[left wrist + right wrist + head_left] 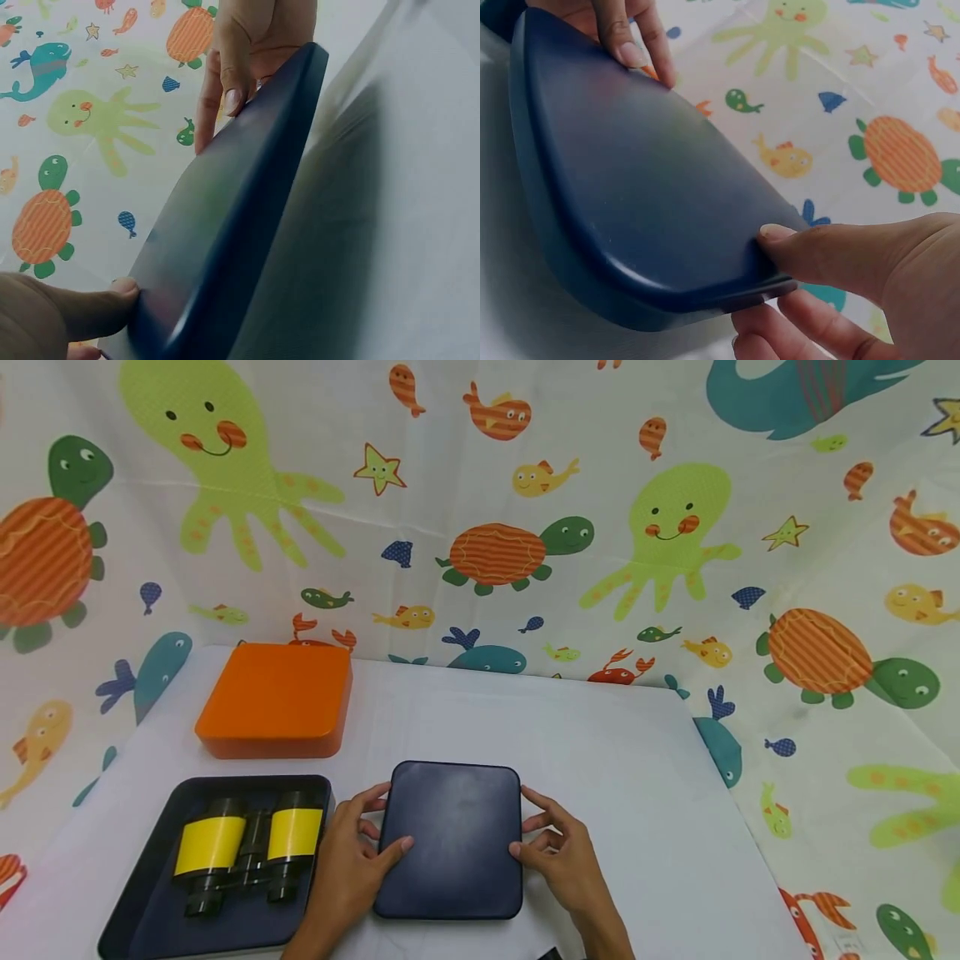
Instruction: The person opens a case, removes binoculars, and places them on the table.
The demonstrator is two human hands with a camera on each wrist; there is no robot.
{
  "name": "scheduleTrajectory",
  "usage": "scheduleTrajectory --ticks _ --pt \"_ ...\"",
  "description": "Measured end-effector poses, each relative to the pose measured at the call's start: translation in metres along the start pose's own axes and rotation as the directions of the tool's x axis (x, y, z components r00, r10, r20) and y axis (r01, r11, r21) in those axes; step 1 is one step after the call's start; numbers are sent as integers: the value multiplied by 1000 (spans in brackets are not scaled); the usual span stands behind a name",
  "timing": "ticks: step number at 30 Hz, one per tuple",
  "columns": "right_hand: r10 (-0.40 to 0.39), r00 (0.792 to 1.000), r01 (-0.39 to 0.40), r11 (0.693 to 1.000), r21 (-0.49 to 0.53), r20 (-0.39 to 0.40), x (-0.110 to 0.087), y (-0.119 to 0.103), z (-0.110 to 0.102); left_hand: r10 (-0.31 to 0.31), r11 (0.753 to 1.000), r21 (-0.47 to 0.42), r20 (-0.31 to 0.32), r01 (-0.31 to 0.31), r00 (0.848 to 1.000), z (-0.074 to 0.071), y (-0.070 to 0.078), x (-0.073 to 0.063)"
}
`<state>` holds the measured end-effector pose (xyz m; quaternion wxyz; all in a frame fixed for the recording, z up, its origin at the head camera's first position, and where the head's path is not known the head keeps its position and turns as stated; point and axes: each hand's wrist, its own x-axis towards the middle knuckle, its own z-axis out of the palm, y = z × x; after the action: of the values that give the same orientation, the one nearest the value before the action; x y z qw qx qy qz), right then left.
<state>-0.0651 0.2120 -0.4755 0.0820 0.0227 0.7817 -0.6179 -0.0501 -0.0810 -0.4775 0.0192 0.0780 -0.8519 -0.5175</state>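
Observation:
Both hands hold a dark blue, rounded-corner box lid (453,852) in front of the body. At its left edge, the left hand (351,852) pinches it, thumb on top and fingers along the side. The right hand (561,853) grips the opposite edge the same way. In the wrist views the lid (217,202) looks tilted and raised off the white surface, its smooth top showing; its underside is hidden. Beside the left forearm is an open dark blue box (146,893), with black and yellow binoculars (210,846) lying inside.
An orange box (277,697) sits behind the open dark blue box, on the white table (600,752). A cloth printed with sea animals (465,468) hangs behind and at the sides. A small black item (551,954) shows at the bottom edge near the right wrist.

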Motion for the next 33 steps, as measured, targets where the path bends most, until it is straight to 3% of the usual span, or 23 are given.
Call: scheduleTrajectory --ticks 13,25,33 --pt "40 999 -41 997 -66 -27 2 10 11 -19 999 47 1 19 1000 6 -14 2" --pt "9 999 -13 991 -132 -35 5 14 16 3 996 84 -16 -1 1000 10 -22 3" --pt "3 999 -10 983 -185 -36 7 19 15 -64 988 144 -6 64 998 13 -19 5"
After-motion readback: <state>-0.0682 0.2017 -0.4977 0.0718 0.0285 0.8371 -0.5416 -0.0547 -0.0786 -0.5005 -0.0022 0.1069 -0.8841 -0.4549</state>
